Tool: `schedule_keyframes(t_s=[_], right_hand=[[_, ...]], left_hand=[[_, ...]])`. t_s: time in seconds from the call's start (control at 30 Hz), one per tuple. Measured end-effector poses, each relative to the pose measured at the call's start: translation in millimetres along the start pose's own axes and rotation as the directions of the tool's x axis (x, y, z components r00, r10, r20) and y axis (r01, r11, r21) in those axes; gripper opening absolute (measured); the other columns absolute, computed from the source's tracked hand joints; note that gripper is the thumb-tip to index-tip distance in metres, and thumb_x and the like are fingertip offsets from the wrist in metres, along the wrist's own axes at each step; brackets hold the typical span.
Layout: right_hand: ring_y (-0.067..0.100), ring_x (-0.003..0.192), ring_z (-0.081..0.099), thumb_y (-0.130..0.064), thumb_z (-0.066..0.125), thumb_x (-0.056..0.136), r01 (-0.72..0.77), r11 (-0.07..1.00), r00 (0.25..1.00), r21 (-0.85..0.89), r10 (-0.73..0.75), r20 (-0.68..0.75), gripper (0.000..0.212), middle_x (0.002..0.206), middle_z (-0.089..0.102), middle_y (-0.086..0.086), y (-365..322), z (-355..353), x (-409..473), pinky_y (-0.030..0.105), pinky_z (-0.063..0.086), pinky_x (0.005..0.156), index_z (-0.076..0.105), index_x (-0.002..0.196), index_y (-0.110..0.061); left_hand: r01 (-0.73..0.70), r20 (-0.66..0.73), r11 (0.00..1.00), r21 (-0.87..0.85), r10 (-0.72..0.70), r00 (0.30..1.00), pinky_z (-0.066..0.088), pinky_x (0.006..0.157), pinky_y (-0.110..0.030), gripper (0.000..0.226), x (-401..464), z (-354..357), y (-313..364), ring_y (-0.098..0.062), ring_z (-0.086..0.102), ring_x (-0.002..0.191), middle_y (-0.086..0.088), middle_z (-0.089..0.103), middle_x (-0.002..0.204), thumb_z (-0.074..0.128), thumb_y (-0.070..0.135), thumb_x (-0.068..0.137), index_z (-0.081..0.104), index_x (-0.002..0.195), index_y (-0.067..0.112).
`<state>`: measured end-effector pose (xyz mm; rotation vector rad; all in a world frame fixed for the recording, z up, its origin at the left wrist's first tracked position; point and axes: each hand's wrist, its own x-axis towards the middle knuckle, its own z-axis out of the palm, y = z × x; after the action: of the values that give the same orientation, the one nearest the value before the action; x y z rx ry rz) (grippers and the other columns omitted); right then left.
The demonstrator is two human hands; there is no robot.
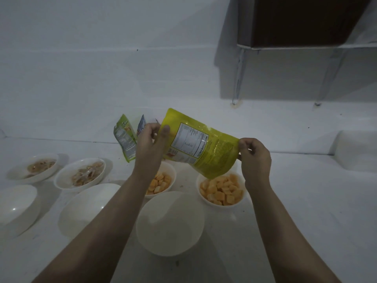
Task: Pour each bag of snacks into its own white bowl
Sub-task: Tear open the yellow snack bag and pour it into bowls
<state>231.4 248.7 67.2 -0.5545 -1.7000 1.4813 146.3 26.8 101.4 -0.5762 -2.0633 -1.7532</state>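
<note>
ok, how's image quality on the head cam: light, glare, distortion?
Head view: dim and bluish, with soft shadows beside the bowls; glare streaks on the yellow bag, though its nutrition panel stays readable; wide-angle bowing bends the counter edge and shelf brackets; hands look sharp, without motion blur.

obstacles: seven bowls point(170, 223) crowd counter point(306, 201); bags point(124, 137) behind | free: right counter
</note>
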Motion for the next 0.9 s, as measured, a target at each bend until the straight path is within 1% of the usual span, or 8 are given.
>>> schedule_keyframes(t_s=[0.1, 0.2, 0.27, 0.37, 0.57, 0.67, 0.8, 0.9], right_hand=[[0.010, 0.076, 0.065, -0.017, 0.058, 0.098, -0.030, 0.999, 0.999, 0.036, 0.031, -0.008, 0.013, 0.087, 0.069, -0.001, 7.2, -6.3, -2.5, 0.043, 0.060, 0.082, 0.068, 0.091, -0.018], [0.018, 0.085, 0.066, -0.012, 0.057, 0.099, -0.120, 0.974, 0.992, 0.193, 0.124, -0.011, 0.014, 0.095, 0.068, 0.010, 13.6, -13.0, -4.8, 0.031, 0.060, 0.074, 0.067, 0.090, -0.015], [0.018, 0.084, 0.065, -0.010, 0.055, 0.100, -0.177, 0.942, 0.983, 0.286, 0.182, 0.010, 0.014, 0.094, 0.067, 0.012, 16.4, -16.2, -7.1, 0.026, 0.059, 0.074, 0.067, 0.092, -0.010], [0.015, 0.080, 0.066, -0.008, 0.053, 0.101, -0.232, 0.907, 0.972, 0.353, 0.231, 0.046, 0.018, 0.088, 0.067, 0.009, 21.7, -20.2, -11.0, 0.026, 0.060, 0.076, 0.066, 0.089, -0.007], [0.019, 0.084, 0.066, -0.007, 0.050, 0.102, -0.268, 0.881, 0.963, 0.389, 0.261, 0.072, 0.017, 0.092, 0.066, 0.014, 34.8, -33.5, -16.9, 0.028, 0.062, 0.076, 0.064, 0.093, -0.003], [0.022, 0.089, 0.066, -0.009, 0.048, 0.102, -0.302, 0.907, 0.953, 0.294, 0.288, 0.093, 0.019, 0.094, 0.066, 0.015, 40.1, -42.1, -17.7, 0.028, 0.060, 0.070, 0.064, 0.093, -0.004], [0.020, 0.093, 0.063, -0.012, 0.052, 0.097, -0.266, 0.962, 0.951, -0.067, 0.273, 0.145, 0.018, 0.095, 0.069, 0.001, 41.4, -53.0, -12.6, 0.036, 0.057, 0.075, 0.069, 0.092, -0.016], [0.017, 0.098, 0.064, -0.010, 0.054, 0.092, -0.134, 0.937, 0.935, -0.322, 0.227, 0.271, 0.023, 0.096, 0.071, -0.010, 32.8, -58.2, -7.5, 0.037, 0.052, 0.086, 0.070, 0.097, -0.025]], left_hand=[[0.126, -0.051, 0.990, -0.056, -0.129, 0.990, 0.042, 0.093, -0.017, 0.055, -16.3, 4.1, -13.3, -0.007, 0.049, 0.117, 0.003, 0.051, 0.127, 0.063, 0.050, 0.087, 0.048, 0.131, 0.020], [0.389, 0.025, 0.849, -0.357, -0.408, 0.913, 0.048, 0.075, -0.007, 0.055, -26.2, 16.2, -9.5, -0.018, 0.051, 0.124, -0.001, 0.041, 0.137, 0.049, 0.019, 0.101, 0.025, 0.150, 0.011], [0.540, 0.170, 0.717, -0.440, -0.524, 0.834, 0.046, 0.087, -0.021, 0.053, -30.7, 23.0, -18.7, -0.024, 0.046, 0.133, -0.001, 0.042, 0.144, 0.046, 0.027, 0.102, 0.026, 0.150, 0.021], [0.572, 0.417, 0.757, -0.315, -0.431, 0.800, 0.043, 0.101, -0.046, 0.075, -40.8, 33.5, -34.3, -0.023, 0.055, 0.125, 0.000, 0.055, 0.138, 0.074, 0.050, 0.079, 0.035, 0.141, 0.034], [0.583, 0.529, 0.748, -0.316, -0.372, 0.763, 0.051, 0.094, -0.052, 0.062, -26.2, 62.9, -17.8, -0.021, 0.063, 0.114, 0.003, 0.064, 0.126, 0.078, 0.038, 0.074, 0.045, 0.127, 0.037], [0.572, 0.525, 0.767, -0.290, -0.372, 0.765, 0.054, 0.091, -0.050, 0.062, -22.7, 70.6, -20.5, -0.023, 0.062, 0.114, 0.001, 0.062, 0.127, 0.076, 0.031, 0.080, 0.041, 0.131, 0.032], [0.527, 0.491, 0.802, -0.279, -0.353, 0.797, 0.058, 0.067, -0.027, 0.058, -23.3, 77.1, -16.7, -0.009, 0.063, 0.099, 0.006, 0.063, 0.115, 0.071, 0.016, 0.087, 0.036, 0.132, 0.028], [0.490, 0.488, 0.837, -0.243, -0.332, 0.807, 0.058, 0.076, -0.032, 0.064, -26.1, 76.4, -16.0, -0.013, 0.063, 0.105, 0.004, 0.062, 0.118, 0.075, 0.027, 0.081, 0.037, 0.132, 0.029]])
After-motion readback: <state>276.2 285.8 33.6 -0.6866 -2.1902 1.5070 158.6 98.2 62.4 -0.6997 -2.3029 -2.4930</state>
